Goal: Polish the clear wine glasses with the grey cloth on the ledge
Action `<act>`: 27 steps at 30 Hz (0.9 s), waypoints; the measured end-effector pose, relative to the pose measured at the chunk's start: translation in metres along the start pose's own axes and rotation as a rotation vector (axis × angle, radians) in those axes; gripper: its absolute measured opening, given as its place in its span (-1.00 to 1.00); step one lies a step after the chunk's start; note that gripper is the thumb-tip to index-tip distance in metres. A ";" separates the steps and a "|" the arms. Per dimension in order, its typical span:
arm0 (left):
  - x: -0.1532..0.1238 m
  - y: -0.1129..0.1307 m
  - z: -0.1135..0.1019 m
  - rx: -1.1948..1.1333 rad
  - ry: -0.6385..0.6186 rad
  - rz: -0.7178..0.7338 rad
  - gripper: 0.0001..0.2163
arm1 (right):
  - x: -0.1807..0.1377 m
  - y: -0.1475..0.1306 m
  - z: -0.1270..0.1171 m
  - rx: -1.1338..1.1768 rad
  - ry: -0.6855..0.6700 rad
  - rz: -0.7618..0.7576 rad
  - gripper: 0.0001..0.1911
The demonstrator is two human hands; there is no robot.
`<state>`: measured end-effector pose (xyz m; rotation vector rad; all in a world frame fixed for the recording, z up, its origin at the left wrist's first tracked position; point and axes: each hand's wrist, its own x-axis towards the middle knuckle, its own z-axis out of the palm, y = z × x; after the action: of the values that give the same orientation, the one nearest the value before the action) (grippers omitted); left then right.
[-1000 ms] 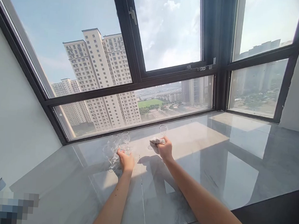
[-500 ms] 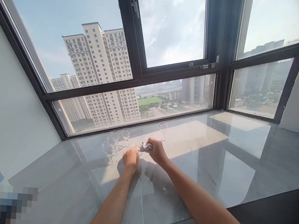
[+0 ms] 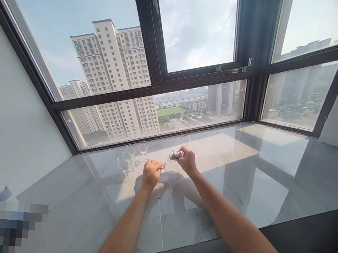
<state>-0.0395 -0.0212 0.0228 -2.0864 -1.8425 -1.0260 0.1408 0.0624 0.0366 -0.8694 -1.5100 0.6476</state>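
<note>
Left hand grips 1 glass; right hand clutches a cloth against it, apparently wiping; next likely calls for gentle turning.

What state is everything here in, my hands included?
Left hand: closed on the held glass.
Held glass: tilted, outline faint.
Right hand: closed around the cloth.
Cloth: bunched.
Three glasses at left: upright.
Glass behind right hand: upright, partly hidden.
Ledge: sunlit in patches.
Window sash: can't tell whether open.
</note>
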 end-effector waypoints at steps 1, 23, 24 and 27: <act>-0.001 0.001 0.000 -0.059 0.010 -0.023 -0.75 | 0.001 0.002 0.000 0.019 0.036 0.029 -0.93; -0.011 0.010 -0.018 0.133 -0.175 -0.067 -0.78 | -0.006 -0.008 -0.002 0.088 0.083 0.015 -0.95; -0.012 0.011 -0.018 0.095 -0.175 -0.057 -0.77 | -0.004 -0.005 -0.004 0.085 0.084 0.032 -0.97; -0.014 0.014 -0.015 0.013 -0.148 -0.074 -0.75 | 0.000 0.001 -0.008 0.100 0.054 0.057 -0.94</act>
<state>-0.0325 -0.0440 0.0296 -2.1544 -2.0030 -0.8948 0.1484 0.0619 0.0367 -0.8492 -1.3970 0.7292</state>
